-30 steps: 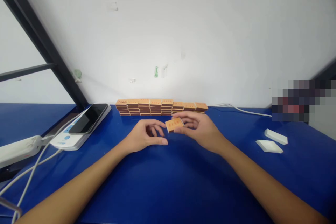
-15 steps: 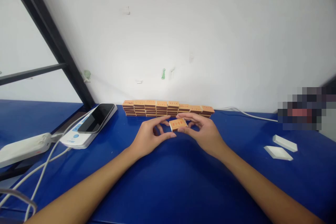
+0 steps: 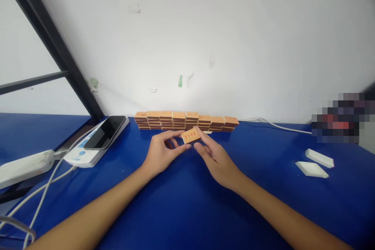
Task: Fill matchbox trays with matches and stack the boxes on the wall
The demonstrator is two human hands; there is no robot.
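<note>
An orange matchbox with red lettering is up between my two hands, tilted, its printed face toward me. My left hand is closed on its left end, thumb in front and index finger behind. My right hand has its fingers along the box's right edge, with the thumb just below the near corner. Behind them a long row of stacked matchboxes stands against the wall, the stacks differing in height. A few thin pale sticks show at the foot of the row, partly behind my right hand.
A black phone lies on a white device at the left. Next to it are a white power bank and loose cables. Two white blocks lie on the blue table at right. A black metal frame rises at left.
The matchbox has moved slightly left and up and turned, its right end now higher. My right hand has shifted left, its index finger now along the box's edge. The sticks have come into view.
</note>
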